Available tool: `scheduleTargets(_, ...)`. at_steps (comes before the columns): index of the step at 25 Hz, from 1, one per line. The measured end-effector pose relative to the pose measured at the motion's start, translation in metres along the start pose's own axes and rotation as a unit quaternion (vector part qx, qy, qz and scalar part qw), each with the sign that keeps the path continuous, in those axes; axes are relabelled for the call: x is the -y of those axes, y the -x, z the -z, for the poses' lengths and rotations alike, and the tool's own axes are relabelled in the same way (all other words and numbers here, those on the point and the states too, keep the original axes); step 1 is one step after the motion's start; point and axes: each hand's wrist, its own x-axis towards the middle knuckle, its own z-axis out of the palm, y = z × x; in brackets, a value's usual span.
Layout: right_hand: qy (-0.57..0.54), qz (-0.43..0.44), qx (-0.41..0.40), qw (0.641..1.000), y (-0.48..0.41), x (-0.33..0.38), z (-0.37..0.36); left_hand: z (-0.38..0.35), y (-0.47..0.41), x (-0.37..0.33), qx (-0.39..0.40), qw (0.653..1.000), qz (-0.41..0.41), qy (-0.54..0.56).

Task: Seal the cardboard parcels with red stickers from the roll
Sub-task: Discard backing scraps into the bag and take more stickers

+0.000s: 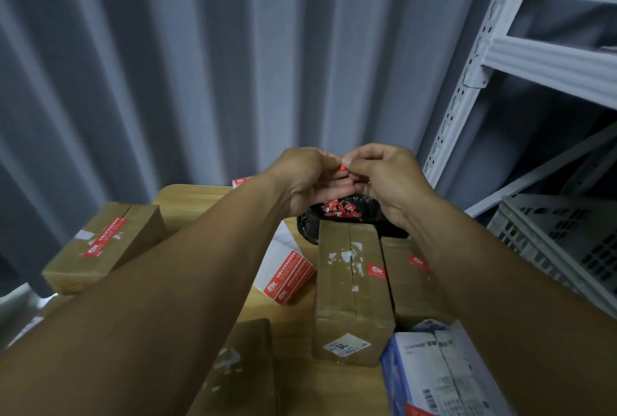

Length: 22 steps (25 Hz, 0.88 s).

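Left hand [305, 178] and right hand [392, 178] pinch the red sticker [342, 167] between them.

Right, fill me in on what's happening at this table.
A person's left hand and right hand together pinch a small red sticker above the table. Below them sit cardboard parcels, some already stickered, and a black bag holding red scraps.

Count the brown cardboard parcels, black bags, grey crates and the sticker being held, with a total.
Brown cardboard parcels: 4
Black bags: 1
Grey crates: 1
Red sticker in the grip of left hand and right hand: 1
Total: 7
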Motion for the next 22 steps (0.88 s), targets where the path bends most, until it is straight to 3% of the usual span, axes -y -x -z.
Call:
scheduleTargets(6,0.105,-0.042,-0.083,0.99,-0.042,-0.046,0.005,0.0,-0.021,0.005,-0.022,0.968,0.057,-0.245)
scheduleTargets(13,0.21,-0.041,-0.105,0.971,-0.072,-0.067,0.011,0.043,-0.035,0.017,-0.096,0.967,0.057,-0.227)
scheduleTargets(22,0.253,-0.04,-0.121,0.959,-0.088,-0.075,0.007,0.073,-0.032,0.029,-0.113,0.964,0.1,-0.219)
